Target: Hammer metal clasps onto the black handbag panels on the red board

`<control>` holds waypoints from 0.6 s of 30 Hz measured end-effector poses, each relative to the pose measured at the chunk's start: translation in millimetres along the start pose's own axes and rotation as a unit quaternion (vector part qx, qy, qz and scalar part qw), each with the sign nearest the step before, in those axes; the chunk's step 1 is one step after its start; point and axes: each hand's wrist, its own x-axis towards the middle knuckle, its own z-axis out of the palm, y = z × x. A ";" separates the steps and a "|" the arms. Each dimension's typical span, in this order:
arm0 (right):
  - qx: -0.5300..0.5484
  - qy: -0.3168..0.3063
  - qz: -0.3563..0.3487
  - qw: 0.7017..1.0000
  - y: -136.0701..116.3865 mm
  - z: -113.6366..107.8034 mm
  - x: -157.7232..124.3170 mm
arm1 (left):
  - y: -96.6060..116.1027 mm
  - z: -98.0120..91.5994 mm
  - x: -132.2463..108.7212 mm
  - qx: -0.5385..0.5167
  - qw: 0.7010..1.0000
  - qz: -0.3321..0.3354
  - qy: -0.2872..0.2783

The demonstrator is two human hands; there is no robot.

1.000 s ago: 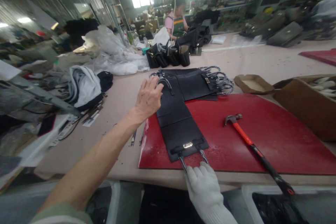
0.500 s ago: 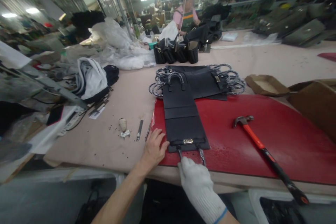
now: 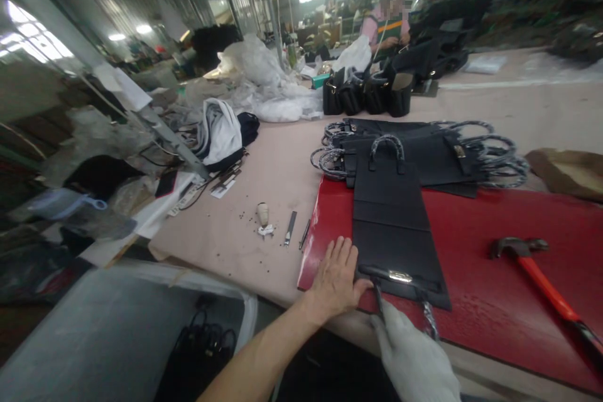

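A flat black bag panel [image 3: 391, 201] lies lengthwise on the red board [image 3: 494, 289], a loop handle [image 3: 387, 141] at its far end. Its near flap carries a shiny metal clasp [image 3: 399, 276]. My bare left hand [image 3: 334, 279] rests on the board at the panel's left edge, fingers extended, thumb by the near corner. My right hand [image 3: 409, 348], in a white knit glove, is closed around the left side of the near handle. Plastic wrap covers that handle's right side [image 3: 429, 319]; the part inside the glove is hidden.
A claw hammer [image 3: 537, 270] with a red-black handle lies right. Stacked black bag panels [image 3: 424, 144] are beyond. Left are a wooden-handled tool [image 3: 262, 215], a flat metal punch [image 3: 291, 229] and a thin pointed tool [image 3: 304, 234]. A person [image 3: 389, 28] sits across the table.
The view has swung left, so everything sits further right in the picture. My left hand still lies beside the panel, and my right hand stays closed at the near handle.
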 end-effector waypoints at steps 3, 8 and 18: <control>0.003 0.008 -0.011 1.000 5.0 -4.7 -4.2 | 1.2 2.5 -3.0 0.022 1.000 -0.002 0.000; 0.037 0.093 -0.058 0.993 17.2 -34.9 4.5 | -7.5 -3.6 -29.7 0.074 0.997 0.013 -0.015; 0.026 0.164 0.044 0.985 94.4 -58.3 47.4 | -35.3 -37.8 -146.7 0.164 0.983 0.038 0.076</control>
